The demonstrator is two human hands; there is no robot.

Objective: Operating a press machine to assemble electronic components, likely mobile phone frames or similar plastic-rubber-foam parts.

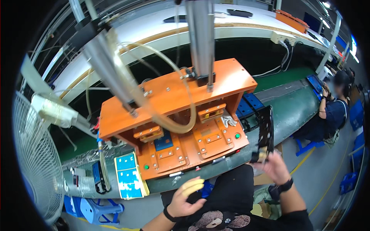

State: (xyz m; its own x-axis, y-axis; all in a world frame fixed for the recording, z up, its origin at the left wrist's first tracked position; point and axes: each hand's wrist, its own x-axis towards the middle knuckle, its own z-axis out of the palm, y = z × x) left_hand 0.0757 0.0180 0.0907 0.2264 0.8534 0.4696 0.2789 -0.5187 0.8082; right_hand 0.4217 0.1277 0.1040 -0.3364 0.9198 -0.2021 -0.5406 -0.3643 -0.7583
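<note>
My right hand point(274, 166) holds a flat black rectangular panel point(265, 131) upright by its lower end, just right of the orange press fixture point(181, 115). My left hand point(185, 198) hovers below the fixture's front edge with fingers apart and yellow covers on the fingertips, holding nothing. The fixture has two nests: the left one holds a blue part point(164, 141), the right one point(210, 135) looks bare orange. Green buttons point(146, 167) sit at its front corners.
A blue-and-yellow tray point(129, 178) lies left of the fixture on the green conveyor point(293, 104). A white fan point(32, 161) stands far left. Blue stools point(92, 208) sit below. Another person point(331, 111) sits at the right. Hoses and metal cylinders point(200, 34) rise above.
</note>
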